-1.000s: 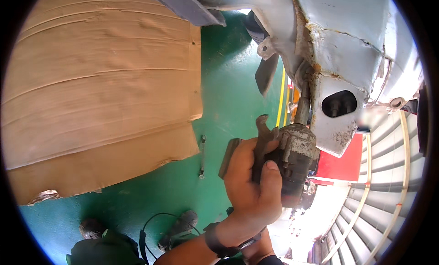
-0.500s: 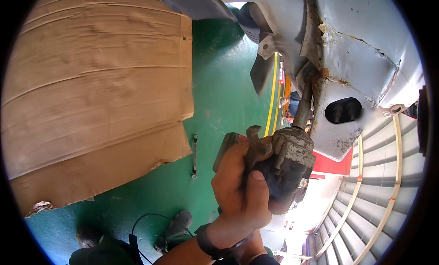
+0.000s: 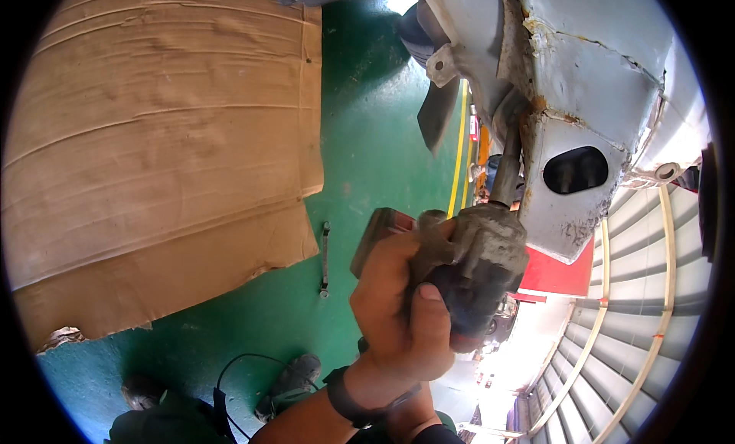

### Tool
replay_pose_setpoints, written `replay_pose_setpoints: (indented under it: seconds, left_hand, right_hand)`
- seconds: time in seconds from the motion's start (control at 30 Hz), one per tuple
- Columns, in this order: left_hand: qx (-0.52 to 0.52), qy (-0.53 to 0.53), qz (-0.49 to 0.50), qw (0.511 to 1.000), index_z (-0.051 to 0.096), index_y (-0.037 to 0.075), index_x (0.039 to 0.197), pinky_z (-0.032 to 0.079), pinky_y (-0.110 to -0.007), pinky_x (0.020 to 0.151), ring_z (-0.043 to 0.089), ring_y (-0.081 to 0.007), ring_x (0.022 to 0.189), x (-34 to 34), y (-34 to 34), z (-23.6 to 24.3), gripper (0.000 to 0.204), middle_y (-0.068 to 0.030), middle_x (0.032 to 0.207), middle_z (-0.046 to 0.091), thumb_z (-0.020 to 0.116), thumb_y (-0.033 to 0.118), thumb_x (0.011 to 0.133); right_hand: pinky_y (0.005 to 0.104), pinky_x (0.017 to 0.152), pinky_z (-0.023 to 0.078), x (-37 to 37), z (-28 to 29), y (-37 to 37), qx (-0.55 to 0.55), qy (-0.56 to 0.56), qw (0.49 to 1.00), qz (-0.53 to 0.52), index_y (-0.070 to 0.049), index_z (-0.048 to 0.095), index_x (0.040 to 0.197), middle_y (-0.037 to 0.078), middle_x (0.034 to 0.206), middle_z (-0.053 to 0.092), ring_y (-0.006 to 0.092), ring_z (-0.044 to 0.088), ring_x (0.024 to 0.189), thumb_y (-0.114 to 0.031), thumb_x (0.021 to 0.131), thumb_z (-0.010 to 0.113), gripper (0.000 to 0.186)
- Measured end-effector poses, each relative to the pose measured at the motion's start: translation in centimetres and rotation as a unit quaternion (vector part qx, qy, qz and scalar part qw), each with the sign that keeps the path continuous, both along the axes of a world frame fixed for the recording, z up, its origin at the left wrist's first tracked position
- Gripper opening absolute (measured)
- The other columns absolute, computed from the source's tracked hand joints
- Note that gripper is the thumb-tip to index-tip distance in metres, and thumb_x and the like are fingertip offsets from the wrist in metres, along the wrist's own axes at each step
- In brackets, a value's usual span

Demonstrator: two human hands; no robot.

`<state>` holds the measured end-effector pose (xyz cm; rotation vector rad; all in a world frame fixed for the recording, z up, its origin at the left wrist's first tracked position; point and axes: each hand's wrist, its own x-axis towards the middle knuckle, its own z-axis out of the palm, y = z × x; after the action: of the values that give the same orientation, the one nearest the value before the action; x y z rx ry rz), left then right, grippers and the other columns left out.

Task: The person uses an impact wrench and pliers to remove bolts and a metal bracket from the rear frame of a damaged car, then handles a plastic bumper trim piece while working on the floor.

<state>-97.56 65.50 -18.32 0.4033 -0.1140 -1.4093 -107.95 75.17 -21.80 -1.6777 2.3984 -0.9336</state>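
My left hand [image 3: 398, 306], with a dark band on its wrist, is closed around a worn cordless impact wrench [image 3: 490, 249]. Its thumb lies along the tool's dark body. Between the hand and the tool sits a blurred grey open-end spanner [image 3: 432, 241]. A dark and red battery [image 3: 383, 233] sticks out beyond the fingers. From the tool's nose a long socket [image 3: 506, 164] runs up to the rusty edge of a pale metal vehicle body [image 3: 589, 84]; its far tip is hidden. My right forearm shows behind the left wrist, but its hand is hidden.
Brown cardboard [image 3: 168, 138] lies at left on the green floor [image 3: 360, 138]. Beside it rests a thin double-ended wrench [image 3: 325, 260]. A black cable [image 3: 249, 357] loops by my shoes. A bracket [image 3: 440, 65] hangs from the vehicle; a corrugated wall [image 3: 628, 321] curves at right.
The impact wrench and my left hand have tilted and shifted slightly. The spanner's jaw looks lower and more smeared against the tool. The vehicle sits slightly higher and further left in view.
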Motion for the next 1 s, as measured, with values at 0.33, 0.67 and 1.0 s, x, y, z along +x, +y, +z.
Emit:
replay_pose_setpoints:
  seconds: [0.33,0.67,1.0]
  left_hand:
    - [0.015,-0.045,-0.015,0.999,0.059,-0.010,0.110,0.044,-0.042,0.103,0.060,-0.0285,0.114,0.9,0.2,-0.2,0.035,-0.0259,0.122,0.065,0.050,0.021,0.097]
    - [0.065,-0.020,-0.037,0.997,0.057,-0.006,0.102,0.046,-0.039,0.099,0.060,-0.0248,0.107,0.7,1.2,1.2,0.024,-0.0236,0.117,0.067,0.051,0.016,0.093]
    - [0.033,-0.018,-0.238,0.971,0.063,0.003,0.106,0.036,-0.022,0.058,0.065,-0.0124,0.098,4.6,-3.3,-1.3,0.019,-0.0108,0.111,0.071,0.058,0.019,0.096]
  right_hand:
    - [0.0366,0.094,0.050,0.2,0.0,-0.5,0.000,0.013,1.000,0.021,-0.005,0.062,0.125,0.007,0.112,0.066,0.0214,0.062,0.106,-0.018,0.100,0.062,0.028]
    - [0.0369,0.094,0.049,0.3,-0.3,-2.5,-0.004,0.038,0.998,0.043,-0.005,0.062,0.124,0.007,0.111,0.065,0.0214,0.061,0.107,-0.018,0.101,0.062,0.027]
    - [0.0367,0.093,0.048,0.9,-0.5,-6.0,0.018,0.033,0.998,0.048,-0.005,0.063,0.122,0.007,0.108,0.064,0.0219,0.060,0.104,-0.019,0.102,0.061,0.025]
